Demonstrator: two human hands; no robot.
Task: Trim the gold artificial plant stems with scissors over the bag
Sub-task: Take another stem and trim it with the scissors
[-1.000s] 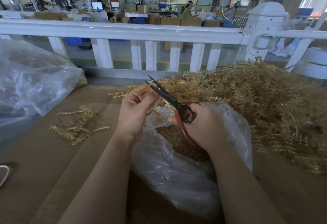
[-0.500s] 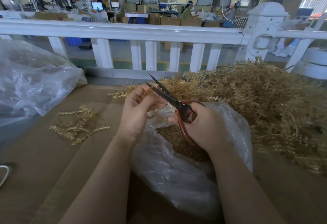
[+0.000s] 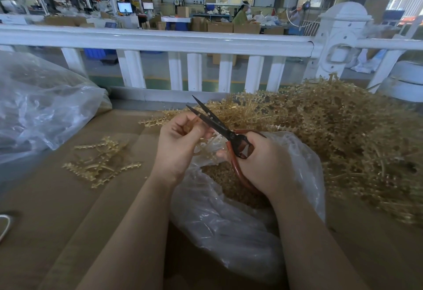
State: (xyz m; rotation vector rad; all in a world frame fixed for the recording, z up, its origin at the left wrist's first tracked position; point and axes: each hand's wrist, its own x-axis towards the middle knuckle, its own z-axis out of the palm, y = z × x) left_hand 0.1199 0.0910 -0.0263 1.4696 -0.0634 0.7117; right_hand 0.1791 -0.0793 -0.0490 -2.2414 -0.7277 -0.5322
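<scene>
My left hand (image 3: 180, 143) pinches a thin gold stem (image 3: 207, 144) above the mouth of a clear plastic bag (image 3: 229, 221) that holds gold trimmings. My right hand (image 3: 263, 161) grips the red handles of black-bladed scissors (image 3: 212, 121). The blades stand slightly apart and point up and left, right beside my left fingertips. A large heap of gold plant stems (image 3: 332, 134) fills the right side of the cardboard-covered table (image 3: 57, 209). A small pile of cut gold stems (image 3: 100, 163) lies to the left of my left arm.
A big clear plastic bag (image 3: 39, 106) sits at the far left of the table. A white railing (image 3: 160, 40) runs along the table's far edge, with a workshop and a person behind it. A white cord (image 3: 4, 225) shows at the left edge.
The scissors and both hands have stayed almost in place over the bag. My left fingers have shifted a little on the stem.
</scene>
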